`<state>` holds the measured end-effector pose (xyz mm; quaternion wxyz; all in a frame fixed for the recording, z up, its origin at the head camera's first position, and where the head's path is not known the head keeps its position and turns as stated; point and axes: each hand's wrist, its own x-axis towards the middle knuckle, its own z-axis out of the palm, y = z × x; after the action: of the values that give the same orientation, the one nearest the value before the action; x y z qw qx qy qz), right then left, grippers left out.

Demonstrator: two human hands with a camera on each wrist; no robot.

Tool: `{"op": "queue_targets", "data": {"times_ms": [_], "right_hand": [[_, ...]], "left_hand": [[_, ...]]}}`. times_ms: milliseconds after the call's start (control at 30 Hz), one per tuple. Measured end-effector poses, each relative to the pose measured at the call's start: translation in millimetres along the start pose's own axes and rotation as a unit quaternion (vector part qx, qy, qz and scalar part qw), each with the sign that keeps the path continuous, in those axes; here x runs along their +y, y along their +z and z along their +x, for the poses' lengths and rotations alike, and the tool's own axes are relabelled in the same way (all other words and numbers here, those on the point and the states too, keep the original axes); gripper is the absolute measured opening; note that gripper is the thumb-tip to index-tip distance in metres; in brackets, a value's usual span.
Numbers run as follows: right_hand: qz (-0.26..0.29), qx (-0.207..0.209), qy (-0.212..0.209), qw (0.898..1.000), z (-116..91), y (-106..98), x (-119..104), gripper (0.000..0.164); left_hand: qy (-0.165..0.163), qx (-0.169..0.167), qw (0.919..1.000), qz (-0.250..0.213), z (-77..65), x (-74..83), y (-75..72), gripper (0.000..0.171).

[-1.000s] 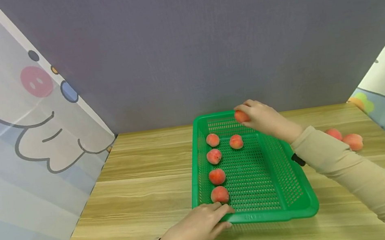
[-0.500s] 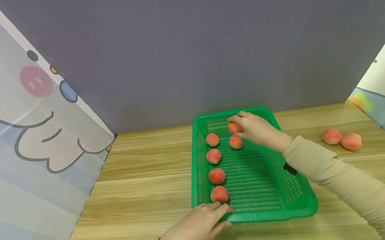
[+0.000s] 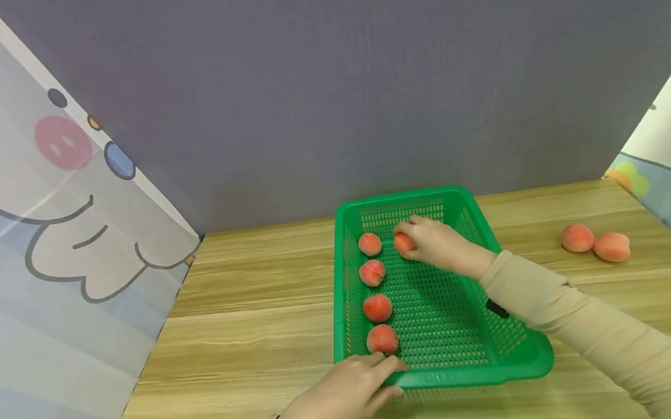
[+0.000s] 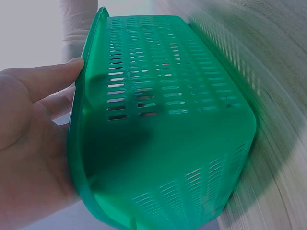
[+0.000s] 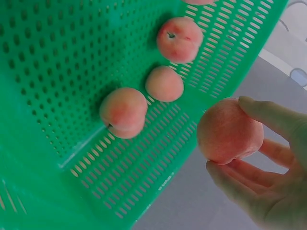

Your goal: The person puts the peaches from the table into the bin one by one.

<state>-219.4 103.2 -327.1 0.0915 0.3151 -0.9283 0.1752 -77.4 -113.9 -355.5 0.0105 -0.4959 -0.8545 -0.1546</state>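
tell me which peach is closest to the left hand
The front peach in the row of four inside the green basket: it sits right by the left hand, while the rest are farther off.

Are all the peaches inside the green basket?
No, two peaches lie on the wooden table, to the right of the basket.

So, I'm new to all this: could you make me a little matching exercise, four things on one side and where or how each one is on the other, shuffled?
Things:
1. Basket
2. Row of four peaches
3. Pair of peaches
4. Right grip

Places, colours or states:
A. On the wooden table, off to the right in the head view
B. Holding a single peach
C. Green, with many small holes
D. Inside, along the left side in the head view

Right pairs: 1-C; 2-D; 3-A; 4-B
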Motion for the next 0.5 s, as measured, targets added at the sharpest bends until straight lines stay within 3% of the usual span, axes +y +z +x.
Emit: {"op": "queue_targets", "data": {"times_ms": [500], "right_hand": [[-0.008,-0.099,0.039,0.994,0.9,14.8,-0.9,0.041]], "left_hand": [[-0.002,-0.004,1.0000,-0.001,-0.3,0.2,-1.0,0.024]]}}
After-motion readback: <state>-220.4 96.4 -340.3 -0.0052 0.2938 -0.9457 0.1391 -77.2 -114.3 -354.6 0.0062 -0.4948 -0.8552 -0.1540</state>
